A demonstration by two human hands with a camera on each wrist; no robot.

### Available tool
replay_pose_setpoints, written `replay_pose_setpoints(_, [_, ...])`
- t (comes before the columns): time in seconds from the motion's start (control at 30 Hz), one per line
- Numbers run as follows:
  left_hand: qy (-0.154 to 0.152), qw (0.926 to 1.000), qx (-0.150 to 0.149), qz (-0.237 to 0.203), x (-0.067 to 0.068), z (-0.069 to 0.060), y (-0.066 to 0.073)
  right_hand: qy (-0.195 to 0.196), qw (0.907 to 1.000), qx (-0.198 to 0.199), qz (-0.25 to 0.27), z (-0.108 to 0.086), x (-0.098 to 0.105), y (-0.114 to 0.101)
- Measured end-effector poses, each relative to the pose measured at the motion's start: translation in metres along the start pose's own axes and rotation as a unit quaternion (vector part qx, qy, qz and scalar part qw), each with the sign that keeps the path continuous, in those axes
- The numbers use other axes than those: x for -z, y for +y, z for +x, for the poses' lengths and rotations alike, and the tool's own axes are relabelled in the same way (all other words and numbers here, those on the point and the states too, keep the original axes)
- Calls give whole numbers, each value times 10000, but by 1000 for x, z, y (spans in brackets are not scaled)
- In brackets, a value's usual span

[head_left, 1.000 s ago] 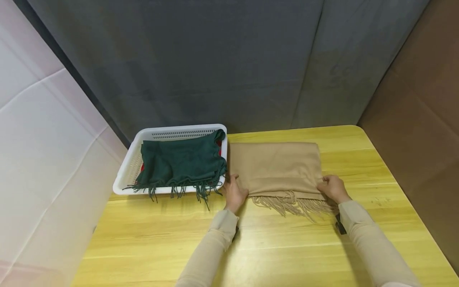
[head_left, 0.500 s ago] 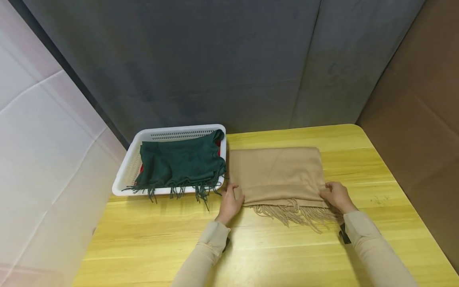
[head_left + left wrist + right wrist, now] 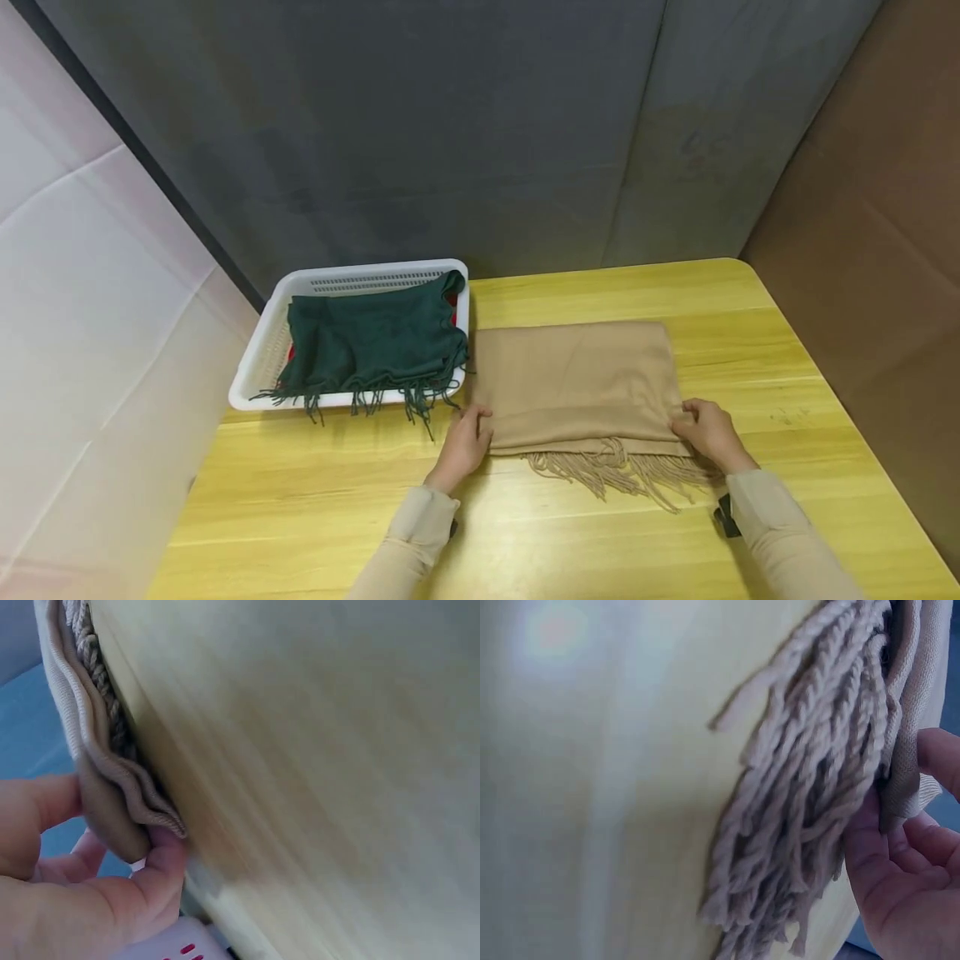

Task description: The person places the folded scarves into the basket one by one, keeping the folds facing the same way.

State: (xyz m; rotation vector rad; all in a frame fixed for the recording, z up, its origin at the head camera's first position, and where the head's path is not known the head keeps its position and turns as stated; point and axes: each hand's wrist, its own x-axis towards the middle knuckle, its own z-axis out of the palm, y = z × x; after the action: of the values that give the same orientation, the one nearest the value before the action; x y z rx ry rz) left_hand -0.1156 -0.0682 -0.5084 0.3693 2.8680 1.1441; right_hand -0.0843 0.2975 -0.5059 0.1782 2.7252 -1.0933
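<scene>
A folded tan scarf [image 3: 573,383] lies flat on the table, its twisted fringe [image 3: 817,750] pointing toward the person. At its near left corner the left hand [image 3: 462,442] pinches the layered edge; in the left wrist view the thumb is on one side of the folds and fingers [image 3: 161,874] are tucked under them. The right hand [image 3: 711,432] pinches the near right corner, with fingers [image 3: 877,862] beneath the cloth beside the fringe.
Left of the scarf stands a white plastic basket [image 3: 255,367] with a dark green fringed scarf [image 3: 375,337] in it, fringe hanging over the front rim. Bits of red cloth [image 3: 453,312] show beneath. A grey partition [image 3: 450,142] rises behind the yellow wooden table [image 3: 570,550].
Both hands have drawn the tan scarf across the table toward the person, away from the back edge. The left hand has also shifted a little left. The basket has stayed put.
</scene>
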Motion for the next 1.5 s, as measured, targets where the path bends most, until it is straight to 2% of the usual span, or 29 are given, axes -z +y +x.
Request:
replay_pose_setpoints(0.13, [-70, 9999, -104, 111, 2, -9, -1, 0, 10000, 9, 35, -7, -2, 1])
replay_pose_setpoints(0.5, [-963, 9953, 69, 78, 12, -30, 0, 178, 9998, 99, -37, -28, -11, 6])
replay_pose_setpoints(0.7, [-1217, 9925, 89, -51, 17, -47, 2, 331, 9992, 218, -102, -37, -14, 8])
replay_pose_setpoints(0.8, [-1223, 9924, 85, -92, 19, -54, 3, 348, 9990, 231, -149, -42, -15, 8])
replay_pose_setpoints(1.03, [-1279, 9908, 295, -318, 22, -67, 0, 277, 9993, 176, -185, -51, -20, 5])
replay_pose_setpoints(1.5, [-788, 9957, 413, -274, 16, -93, -4, 178, 9994, 94, -278, -71, -28, 2])
